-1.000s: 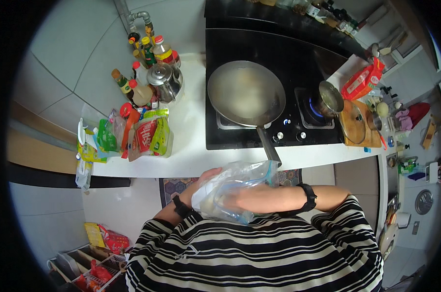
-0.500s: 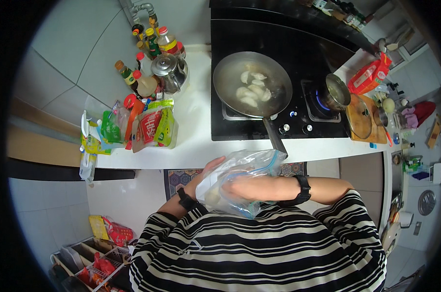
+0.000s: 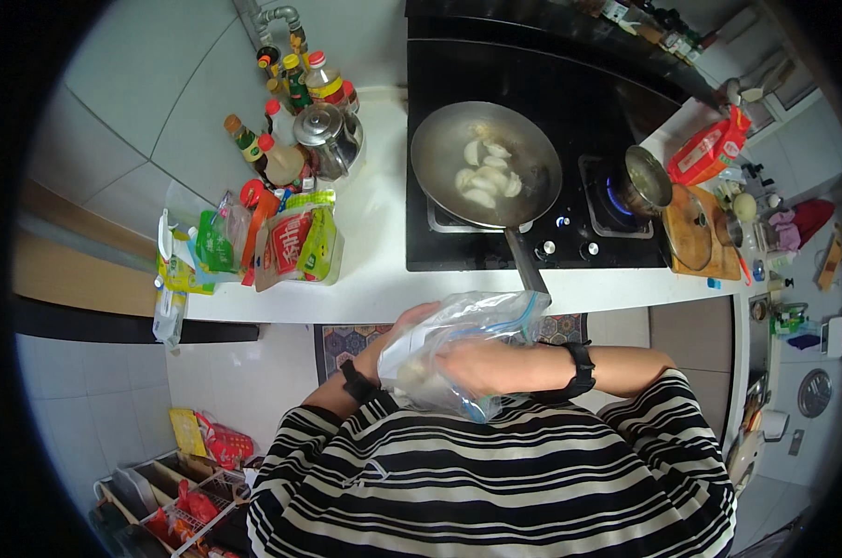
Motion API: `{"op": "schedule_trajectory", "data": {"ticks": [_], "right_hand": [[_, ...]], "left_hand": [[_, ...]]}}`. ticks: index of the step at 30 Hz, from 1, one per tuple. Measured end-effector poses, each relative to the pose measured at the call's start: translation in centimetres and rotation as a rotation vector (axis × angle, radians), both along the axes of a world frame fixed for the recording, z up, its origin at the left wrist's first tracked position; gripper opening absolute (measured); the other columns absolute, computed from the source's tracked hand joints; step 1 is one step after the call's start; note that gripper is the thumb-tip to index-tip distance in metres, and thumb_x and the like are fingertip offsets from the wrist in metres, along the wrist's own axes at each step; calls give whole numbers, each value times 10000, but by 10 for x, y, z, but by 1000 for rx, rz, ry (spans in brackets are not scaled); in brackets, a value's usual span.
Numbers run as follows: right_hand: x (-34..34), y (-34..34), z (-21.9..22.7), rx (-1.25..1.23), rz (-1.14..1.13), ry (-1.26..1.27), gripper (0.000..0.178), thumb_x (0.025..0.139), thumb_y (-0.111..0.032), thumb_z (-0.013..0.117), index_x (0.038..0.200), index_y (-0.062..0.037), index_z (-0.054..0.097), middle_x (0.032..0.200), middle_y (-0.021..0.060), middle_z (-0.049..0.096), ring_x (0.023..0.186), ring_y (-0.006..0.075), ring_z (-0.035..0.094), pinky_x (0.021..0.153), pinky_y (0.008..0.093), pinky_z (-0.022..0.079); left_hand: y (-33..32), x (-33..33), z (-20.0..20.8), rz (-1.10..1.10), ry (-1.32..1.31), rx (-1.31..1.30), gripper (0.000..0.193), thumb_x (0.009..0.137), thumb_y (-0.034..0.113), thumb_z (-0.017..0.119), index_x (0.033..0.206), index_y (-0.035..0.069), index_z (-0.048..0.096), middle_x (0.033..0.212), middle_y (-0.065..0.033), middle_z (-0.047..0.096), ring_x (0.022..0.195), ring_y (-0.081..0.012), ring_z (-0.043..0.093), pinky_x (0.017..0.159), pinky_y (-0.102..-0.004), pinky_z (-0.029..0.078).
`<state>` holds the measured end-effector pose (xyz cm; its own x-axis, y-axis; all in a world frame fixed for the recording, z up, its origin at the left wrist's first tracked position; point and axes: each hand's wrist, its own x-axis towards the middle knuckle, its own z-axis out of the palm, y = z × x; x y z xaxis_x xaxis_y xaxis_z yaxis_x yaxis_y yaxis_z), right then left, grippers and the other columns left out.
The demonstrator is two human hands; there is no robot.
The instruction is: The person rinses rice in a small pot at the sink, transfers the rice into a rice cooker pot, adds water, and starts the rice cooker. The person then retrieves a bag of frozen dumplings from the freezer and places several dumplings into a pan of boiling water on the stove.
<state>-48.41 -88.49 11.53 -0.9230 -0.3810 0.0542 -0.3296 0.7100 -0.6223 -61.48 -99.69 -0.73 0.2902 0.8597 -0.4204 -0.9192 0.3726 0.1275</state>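
A clear zip bag (image 3: 497,307) with a blue seal line hangs in front of my body, below the counter edge. My left hand (image 3: 408,327) is closed round its left side. My right hand (image 3: 481,365) reaches into the bag, its fingers veiled by plastic and hard to make out. Pale lumps (image 3: 421,379), perhaps dumplings, show blurred through the bag near those fingers. Beyond the counter edge, a wide pan (image 3: 430,181) of cloudy liquid holds several white dumplings (image 3: 481,183). Its handle (image 3: 525,259) points toward me, just above the bag.
At the right burner, a small pot (image 3: 646,181) stands over a blue flame. A glass lid (image 3: 689,232) lies on a wooden board (image 3: 718,265). Packets (image 3: 295,244), a metal kettle (image 3: 328,139) and several bottles (image 3: 323,82) crowd the counter's left side.
My right hand has drawn back slightly to the right within the bag, and more of the pale lumps shows. The dumplings in the pan have shifted slightly.
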Motion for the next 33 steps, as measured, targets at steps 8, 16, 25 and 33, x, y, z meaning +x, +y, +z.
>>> {"op": "schedule_trajectory", "data": {"ticks": [8, 16, 25, 33], "right_hand": [[-3, 4, 7, -71, 53, -145, 335, 624, -108, 622, 867, 57, 462, 607, 185, 537, 569, 342, 551, 492, 393, 451], [-7, 7, 18, -122, 53, -236, 343, 683, -120, 610, 937, 51, 456, 639, 205, 533, 610, 353, 548, 522, 398, 445], [-11, 13, 43, -94, 37, -442, 346, 719, -143, 597, 992, 9, 446, 723, 183, 552, 653, 353, 553, 567, 413, 452], [-3, 49, 82, 5, 125, -366, 317, 743, -268, 593, 975, -72, 505, 848, 107, 568, 787, 289, 567, 635, 387, 457]], "left_hand": [[0, -2, 6, 5, 171, -19, 390, 891, 303, 384, 1141, 16, 469, 1044, -97, 566, 904, -170, 557, 837, -272, 426], [2, 1, 32, 11, 19, -48, 398, 880, 323, 390, 1124, 25, 488, 1040, -115, 569, 892, -189, 569, 819, -291, 442], [3, -2, 36, 4, 16, -46, 392, 887, 315, 381, 1137, 28, 474, 1051, -112, 563, 898, -182, 567, 822, -285, 438], [-1, -8, 45, 5, -127, 56, 414, 888, 310, 371, 1178, 22, 440, 1080, -121, 548, 917, -190, 560, 837, -295, 428]]}}
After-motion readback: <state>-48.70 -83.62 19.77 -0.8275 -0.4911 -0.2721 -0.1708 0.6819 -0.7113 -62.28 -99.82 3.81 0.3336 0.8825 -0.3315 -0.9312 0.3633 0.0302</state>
